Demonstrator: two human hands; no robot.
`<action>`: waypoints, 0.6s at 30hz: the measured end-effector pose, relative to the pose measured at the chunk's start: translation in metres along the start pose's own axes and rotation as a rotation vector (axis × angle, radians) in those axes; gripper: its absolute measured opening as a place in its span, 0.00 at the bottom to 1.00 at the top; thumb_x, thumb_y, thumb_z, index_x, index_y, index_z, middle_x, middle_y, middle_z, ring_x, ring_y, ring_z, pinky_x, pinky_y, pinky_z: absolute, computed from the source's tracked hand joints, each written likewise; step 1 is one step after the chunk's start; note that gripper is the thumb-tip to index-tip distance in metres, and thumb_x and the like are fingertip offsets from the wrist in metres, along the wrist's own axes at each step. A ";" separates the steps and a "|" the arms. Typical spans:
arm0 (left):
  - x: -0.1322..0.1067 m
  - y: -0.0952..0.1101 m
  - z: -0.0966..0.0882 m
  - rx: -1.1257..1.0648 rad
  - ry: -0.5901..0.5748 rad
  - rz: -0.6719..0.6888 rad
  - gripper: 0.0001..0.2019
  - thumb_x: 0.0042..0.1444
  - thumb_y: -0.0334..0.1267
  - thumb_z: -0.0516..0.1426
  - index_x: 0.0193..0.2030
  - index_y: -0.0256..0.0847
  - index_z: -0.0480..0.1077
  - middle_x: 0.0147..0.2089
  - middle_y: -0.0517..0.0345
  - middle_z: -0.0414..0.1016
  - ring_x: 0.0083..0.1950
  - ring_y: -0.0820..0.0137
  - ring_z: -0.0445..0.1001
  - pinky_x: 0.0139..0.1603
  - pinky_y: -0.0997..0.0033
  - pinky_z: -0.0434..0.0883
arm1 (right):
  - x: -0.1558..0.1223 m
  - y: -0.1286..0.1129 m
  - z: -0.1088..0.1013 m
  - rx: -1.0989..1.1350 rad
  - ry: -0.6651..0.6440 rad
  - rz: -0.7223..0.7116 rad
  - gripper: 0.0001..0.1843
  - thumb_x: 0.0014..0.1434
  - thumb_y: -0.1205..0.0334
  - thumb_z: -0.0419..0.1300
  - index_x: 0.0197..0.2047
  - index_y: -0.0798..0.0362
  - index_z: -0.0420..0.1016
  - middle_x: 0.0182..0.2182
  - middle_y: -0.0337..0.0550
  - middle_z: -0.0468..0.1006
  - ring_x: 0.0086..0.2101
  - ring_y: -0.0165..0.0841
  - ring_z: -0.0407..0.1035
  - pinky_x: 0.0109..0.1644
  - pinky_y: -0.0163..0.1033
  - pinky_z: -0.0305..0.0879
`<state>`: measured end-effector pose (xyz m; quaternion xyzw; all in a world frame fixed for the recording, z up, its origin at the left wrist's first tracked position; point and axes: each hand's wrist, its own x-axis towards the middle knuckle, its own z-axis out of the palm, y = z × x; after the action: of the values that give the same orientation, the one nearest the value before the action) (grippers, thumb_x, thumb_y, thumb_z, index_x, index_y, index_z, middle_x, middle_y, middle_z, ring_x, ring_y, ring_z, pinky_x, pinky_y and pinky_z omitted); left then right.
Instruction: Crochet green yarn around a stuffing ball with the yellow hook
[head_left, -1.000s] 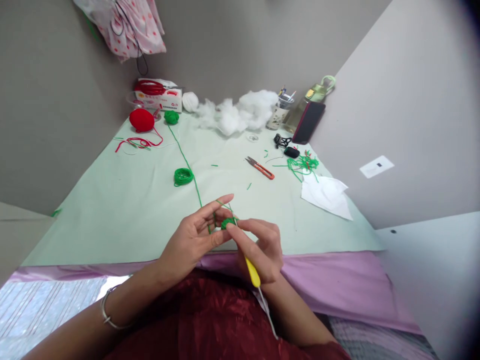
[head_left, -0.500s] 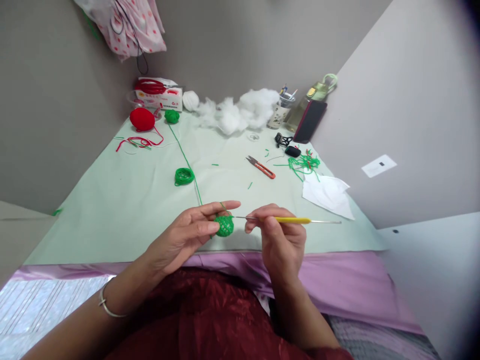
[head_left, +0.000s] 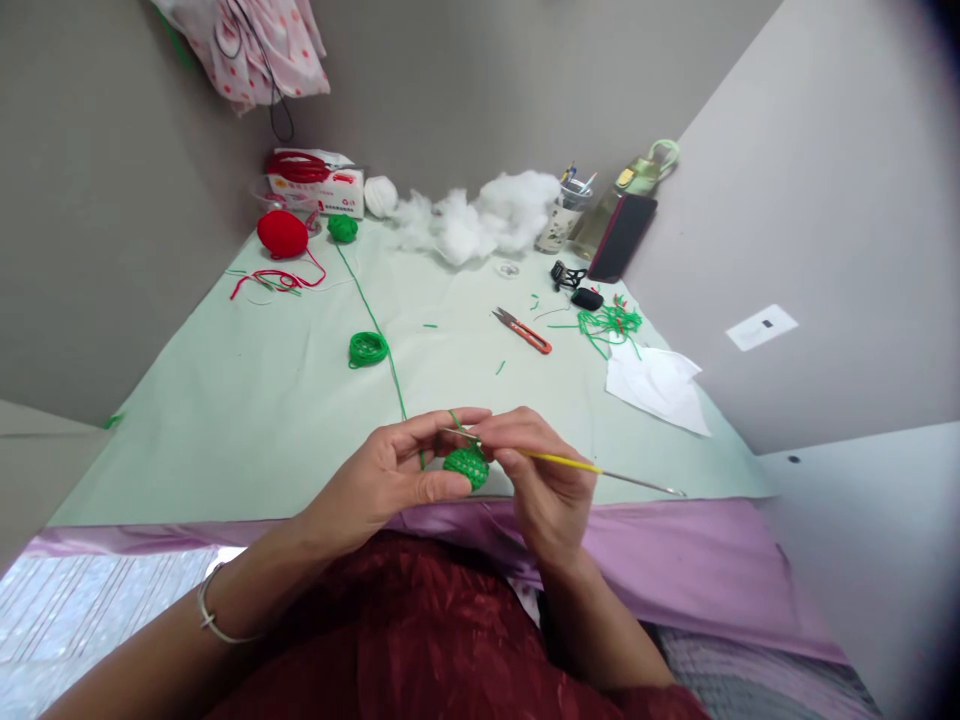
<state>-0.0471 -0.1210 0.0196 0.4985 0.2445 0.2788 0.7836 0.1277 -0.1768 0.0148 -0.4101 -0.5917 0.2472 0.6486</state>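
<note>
Pale green sheeting is covering the bench (head_left: 247,420), which is sitting in a corner between grey walls. Near its front edge, the left hand (head_left: 390,475) is pinching a green crochet piece (head_left: 466,467) between thumb and fingers, its grip closed narrowly on that small round of stitches. The right hand (head_left: 547,485) is holding a crochet hook (head_left: 562,461) by the yellow handle, its grip closed around it. The metal tip is lying at the piece's upper edge, just under the left forefinger. Whether the tip is sitting inside a stitch is too small to tell.

The working yarn (head_left: 375,325) is running from the left fingers across the bench to a green yarn ball (head_left: 343,228) at the far side, passing just beside a small green coil (head_left: 367,349).

The likeliest trouble, as I am judging it, is a loop sliding off the hook if the pinch on the piece is loosening or the hook is tilting, which would be undoing stitches. The long strand could also be catching on the coil or dragging the light ball, tightening the yarn unevenly. With the tip working so close to the forefinger, a slip could be pricking skin or splitting the yarn. The thread snips (head_left: 523,332) are lying well apart and posing little risk.
</note>
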 end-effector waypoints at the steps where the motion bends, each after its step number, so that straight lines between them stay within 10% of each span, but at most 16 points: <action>1: 0.000 0.001 0.000 0.018 0.000 -0.009 0.25 0.57 0.36 0.68 0.62 0.51 0.75 0.54 0.56 0.80 0.60 0.62 0.75 0.64 0.61 0.68 | 0.000 0.001 0.000 0.026 0.003 0.023 0.11 0.67 0.67 0.62 0.44 0.44 0.85 0.38 0.42 0.85 0.39 0.36 0.77 0.43 0.45 0.74; 18: 0.005 0.003 -0.005 0.619 0.031 0.345 0.28 0.59 0.33 0.65 0.66 0.52 0.68 0.42 0.63 0.66 0.48 0.72 0.72 0.65 0.63 0.68 | 0.006 0.009 -0.011 0.379 -0.089 0.292 0.09 0.70 0.57 0.60 0.42 0.48 0.82 0.36 0.43 0.84 0.33 0.32 0.75 0.36 0.38 0.72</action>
<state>-0.0474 -0.1139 0.0199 0.7421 0.2414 0.3272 0.5329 0.1411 -0.1694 0.0114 -0.3509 -0.4970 0.4628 0.6448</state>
